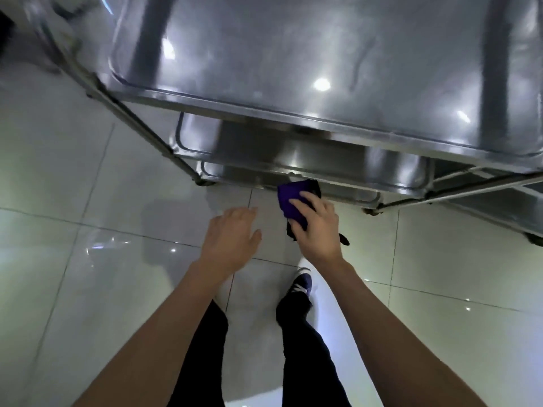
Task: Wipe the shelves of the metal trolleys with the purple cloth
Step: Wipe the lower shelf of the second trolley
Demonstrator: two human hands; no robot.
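Head view: I look straight down past my bare forearms at a glossy pale tiled floor (73,171); my dark trousers and one dark shoe with white stripes (302,284) show below.
Trolley: the stainless-steel trolley (323,69) fills the far half, its broad shiny top shelf nearest the camera; two lower shelves (293,160) peek out beneath its near edge.
Cloth: the folded purple cloth (289,198) sits at the near rim of the lowest shelf, right of centre; whether it touches the rim I cannot tell.
Right hand: my right hand (316,227) grasps the cloth, fingers spread over its top, thumb under its near edge.
Left hand: my left hand (232,233) hangs just left of it, fingers relaxed, holding nothing, above the floor.
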